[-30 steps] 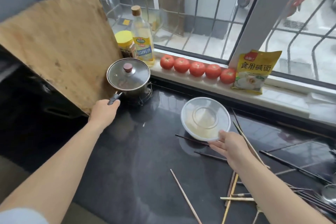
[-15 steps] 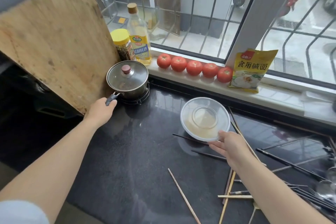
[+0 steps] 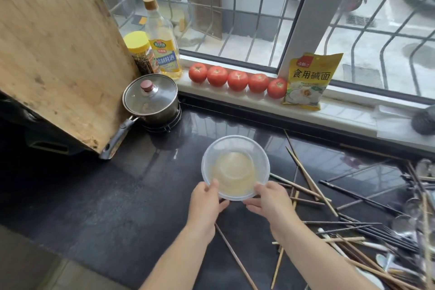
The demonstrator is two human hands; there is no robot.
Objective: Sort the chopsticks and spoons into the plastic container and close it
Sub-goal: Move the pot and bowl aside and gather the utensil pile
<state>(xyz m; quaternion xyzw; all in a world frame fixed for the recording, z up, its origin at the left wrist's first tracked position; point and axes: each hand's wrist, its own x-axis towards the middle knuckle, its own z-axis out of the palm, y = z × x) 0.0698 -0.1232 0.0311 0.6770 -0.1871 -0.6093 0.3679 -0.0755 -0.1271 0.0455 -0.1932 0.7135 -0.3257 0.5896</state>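
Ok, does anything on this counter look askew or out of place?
Yes: wooden and black chopsticks lie scattered and crossed over the dark counter, tangled with metal spoons at right. Both hands hold the round clear plastic container.

A dark, glossy countertop (image 3: 98, 195) is bounded at its far edge by a pale window sill (image 3: 235, 99). Behind the sill a barred window (image 3: 247, 19) is seen, through which daylight is admitted. Left of the sill a worn wooden board (image 3: 58, 54) is propped upright. Beyond the bars wet pavement is visible.
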